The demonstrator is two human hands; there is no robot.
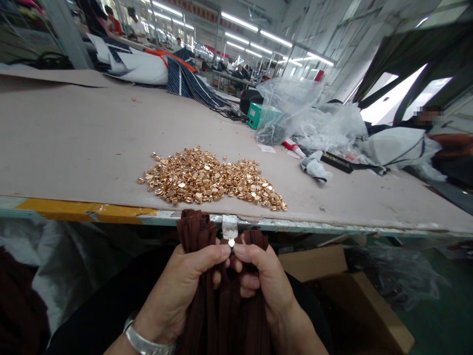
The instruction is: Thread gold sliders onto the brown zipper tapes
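Brown fabric strips that look like zipper tapes (195, 229) hang in thick bundles at the table's front edge, with both hands among them. My left hand (179, 281) is closed on the tapes, its thumb and forefinger pinched at the centre. Opposite it, my right hand (268, 278) is likewise closed on tape, thumb tip close to the left one. Between the thumbs shines a small gold zipper slider (231, 242), just below a taped metal holder (229, 227) on the table edge. Fingers partly hide the tape ends. A pile of gold zipper sliders (199, 177) lies on the tabletop beyond.
The brown-grey table (74, 143) spans the view. Clear plastic bags (318, 118), a green box (254, 115), a red-and-white tube (293, 148) and a crumpled cloth (316, 167) lie at the right. An open cardboard box (314, 264) sits below. Striped fabric (190, 81) lies behind.
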